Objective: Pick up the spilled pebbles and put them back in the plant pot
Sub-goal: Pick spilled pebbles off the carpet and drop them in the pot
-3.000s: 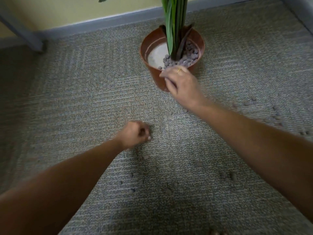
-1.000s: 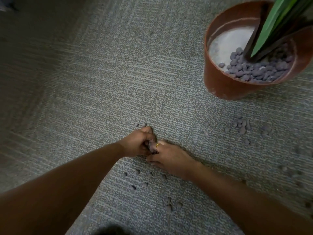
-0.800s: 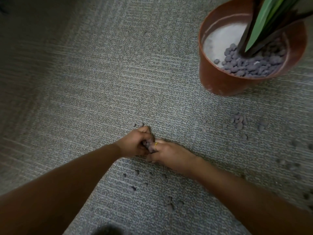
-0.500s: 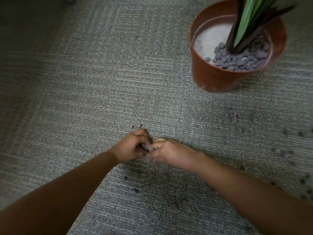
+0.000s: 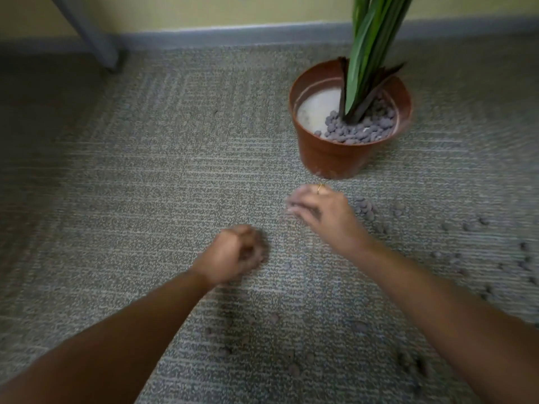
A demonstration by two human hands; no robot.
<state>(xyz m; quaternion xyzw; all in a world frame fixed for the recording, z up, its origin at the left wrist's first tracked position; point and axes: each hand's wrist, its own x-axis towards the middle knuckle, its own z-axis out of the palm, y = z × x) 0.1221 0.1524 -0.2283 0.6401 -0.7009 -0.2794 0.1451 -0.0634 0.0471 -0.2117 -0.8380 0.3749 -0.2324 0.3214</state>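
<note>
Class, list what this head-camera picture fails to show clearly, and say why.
Head view:
Left hand: curled, motion-blurred; its own fingers hide any pebbles inside.
Right hand: fingers smeared by motion; a pinch cannot be told.
Plant: leaves cut off by the top edge.
Spilled pebbles near the bottom edge: too blurred to count.

1. The grey, ribbed carpet floor (image 5: 145,170) runs back to a yellow wall (image 5: 189,10).
2. A brown plant pot (image 5: 335,153) stands upright on it, right of centre.
3. Loose spilled pebbles (image 5: 366,207) lie on the carpet: a cluster just before the pot, scattered ones farther right, and more blurred along the near edge.
4. A grey furniture leg (image 5: 96,39) stands at the far left.
</note>
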